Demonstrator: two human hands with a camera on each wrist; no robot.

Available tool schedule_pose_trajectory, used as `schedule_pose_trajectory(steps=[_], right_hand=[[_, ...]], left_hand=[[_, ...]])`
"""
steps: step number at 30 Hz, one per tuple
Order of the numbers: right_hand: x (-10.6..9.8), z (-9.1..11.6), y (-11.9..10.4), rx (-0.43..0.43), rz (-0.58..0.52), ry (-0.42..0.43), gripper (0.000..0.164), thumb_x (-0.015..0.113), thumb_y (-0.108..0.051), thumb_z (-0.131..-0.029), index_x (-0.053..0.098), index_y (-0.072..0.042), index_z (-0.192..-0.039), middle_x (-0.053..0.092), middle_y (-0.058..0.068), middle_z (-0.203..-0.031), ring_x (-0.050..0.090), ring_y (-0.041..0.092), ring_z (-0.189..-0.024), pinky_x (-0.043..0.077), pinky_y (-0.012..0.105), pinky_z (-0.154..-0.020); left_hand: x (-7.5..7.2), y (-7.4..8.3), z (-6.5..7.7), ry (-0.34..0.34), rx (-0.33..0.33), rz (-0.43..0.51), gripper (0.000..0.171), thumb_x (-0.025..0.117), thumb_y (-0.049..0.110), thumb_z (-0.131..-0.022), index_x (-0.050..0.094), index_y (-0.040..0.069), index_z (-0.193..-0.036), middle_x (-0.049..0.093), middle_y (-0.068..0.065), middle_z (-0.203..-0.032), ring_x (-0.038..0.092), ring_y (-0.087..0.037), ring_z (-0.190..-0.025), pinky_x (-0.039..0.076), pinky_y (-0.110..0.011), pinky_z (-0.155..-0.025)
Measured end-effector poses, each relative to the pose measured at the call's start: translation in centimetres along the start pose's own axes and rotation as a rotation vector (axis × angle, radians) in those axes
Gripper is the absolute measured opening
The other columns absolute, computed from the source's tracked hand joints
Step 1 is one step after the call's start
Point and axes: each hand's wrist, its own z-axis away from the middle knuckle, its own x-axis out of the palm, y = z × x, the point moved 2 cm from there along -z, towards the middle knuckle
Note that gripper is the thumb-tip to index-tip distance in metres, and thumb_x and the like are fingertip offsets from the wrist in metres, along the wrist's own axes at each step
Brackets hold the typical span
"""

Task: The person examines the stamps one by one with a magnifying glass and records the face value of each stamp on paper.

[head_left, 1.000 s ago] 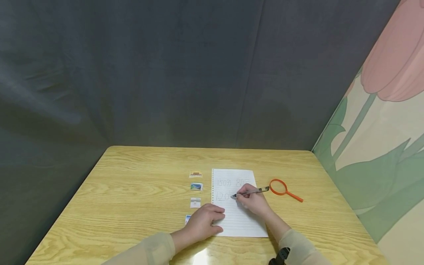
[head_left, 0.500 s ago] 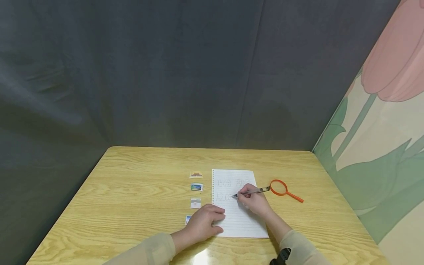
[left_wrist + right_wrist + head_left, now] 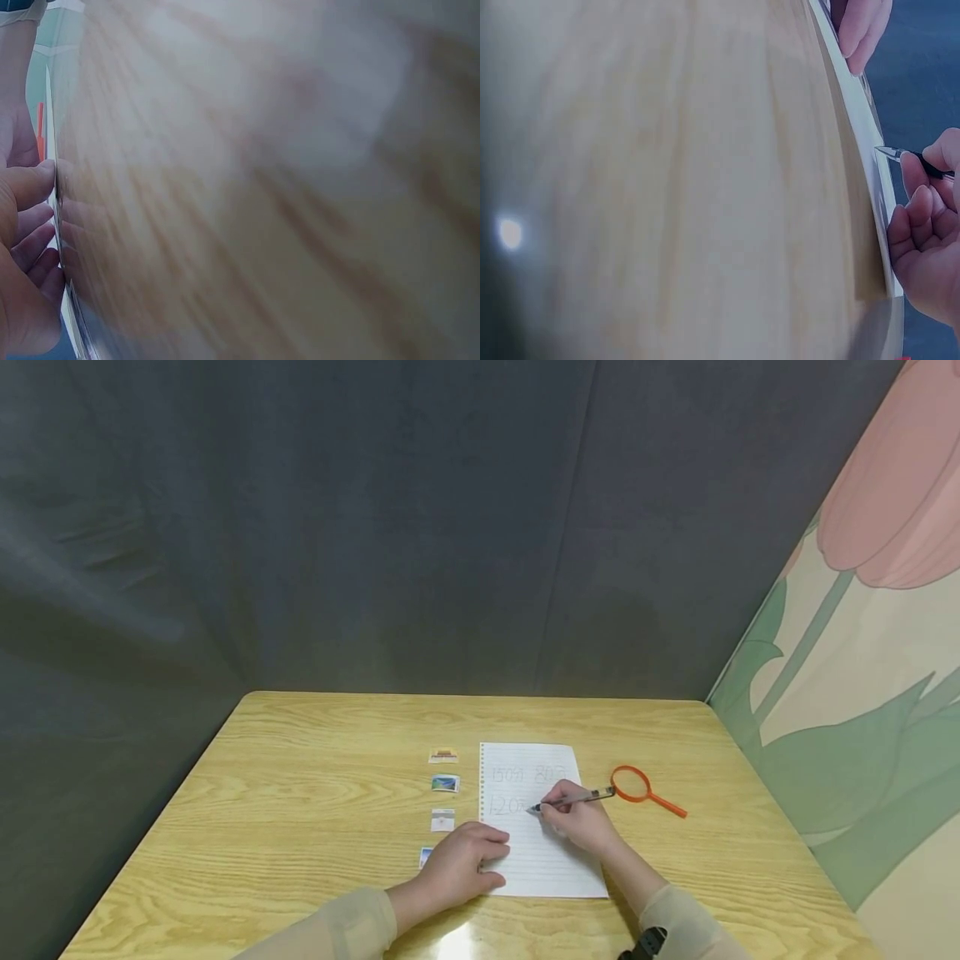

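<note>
Your right hand pinches a clear-barrelled pen, its tip ahead and left of your grip, at the handwriting on the lined sheet beneath. Your left hand rests, fingers loosely extended, on the sheet's lower left edge. Right of your pen grip lies an orange-red magnifying glass.

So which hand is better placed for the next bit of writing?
The right hand, most likely: it grips the pen, tip pointing down at the paper. The left hand holds no pen and rests at the paper's lower left, so it seems better suited to steadying.
</note>
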Motion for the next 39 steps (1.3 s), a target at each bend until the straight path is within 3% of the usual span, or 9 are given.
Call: schedule_pose_trajectory(steps=[10,18,23,26,33,36,39], right_hand=[[-1.2,0.4,0.3,0.048,-0.042,0.024,0.006,0.068,-0.001,-0.087,0.062,-0.002,-0.089,0.062,0.004,-0.068,0.048,0.012,-0.052,0.036,0.020,-0.042],[-1.2,0.2,0.5,0.065,-0.071,0.068,0.006,0.069,-0.003,-0.088,0.065,-0.002,-0.093,0.060,0.003,-0.071,0.051,0.013,-0.054,0.044,0.020,-0.047],[-1.6,0.2,0.7,0.025,-0.088,0.069,0.009,0.069,-0.002,-0.088,0.063,-0.003,-0.095,0.057,0.003,-0.070,0.049,0.012,-0.054,0.043,0.020,-0.047],[-1.9,0.2,0.8,-0.050,-0.070,0.082,0.011,0.069,0.000,-0.088,0.063,-0.004,-0.096,0.056,0.004,-0.071,0.047,0.009,-0.055,0.040,0.019,-0.047],[-2.8,0.4,0.3,-0.238,0.033,0.179,0.019,0.075,0.004,-0.083,0.069,-0.006,-0.098,0.072,0.008,-0.089,0.062,0.009,-0.077,0.051,0.023,-0.067],[-3.3,0.5,0.3,-0.236,0.057,0.167,0.023,0.073,0.008,-0.082,0.071,-0.004,-0.101,0.072,0.008,-0.091,0.064,0.012,-0.080,0.053,0.024,-0.070],[-3.7,0.4,0.7,-0.168,0.005,0.117,0.026,0.069,0.012,-0.084,0.071,-0.002,-0.107,0.071,0.011,-0.094,0.064,0.015,-0.083,0.053,0.023,-0.073]], left_hand=[[-0.1,0.0,0.0,-0.006,-0.002,-0.010,0.036,0.082,0.021,-0.081,0.075,0.010,-0.115,0.065,0.001,-0.126,0.057,-0.017,-0.119,0.044,-0.028,-0.103],[-0.1,0.0,0.1,-0.013,-0.005,-0.009,0.036,0.082,0.022,-0.081,0.075,0.012,-0.115,0.065,0.002,-0.127,0.057,-0.017,-0.119,0.045,-0.028,-0.103],[0.0,0.0,0.2,-0.014,-0.006,-0.013,0.035,0.082,0.022,-0.081,0.075,0.013,-0.114,0.065,0.002,-0.127,0.057,-0.016,-0.119,0.044,-0.028,-0.103],[0.0,0.0,0.2,-0.011,-0.001,-0.016,0.033,0.082,0.022,-0.082,0.076,0.013,-0.113,0.065,0.002,-0.127,0.056,-0.016,-0.119,0.044,-0.028,-0.103],[0.1,-0.1,0.0,-0.014,-0.009,-0.020,0.029,0.081,0.023,-0.082,0.076,0.015,-0.110,0.065,0.002,-0.128,0.056,-0.016,-0.120,0.044,-0.027,-0.104],[0.1,-0.1,0.0,-0.017,-0.009,-0.022,0.024,0.081,0.023,-0.082,0.076,0.016,-0.104,0.065,0.002,-0.127,0.056,-0.016,-0.120,0.044,-0.027,-0.104],[0.2,-0.1,-0.1,-0.016,-0.006,-0.024,0.018,0.081,0.023,-0.082,0.075,0.017,-0.098,0.065,0.003,-0.127,0.056,-0.016,-0.120,0.044,-0.027,-0.104]])
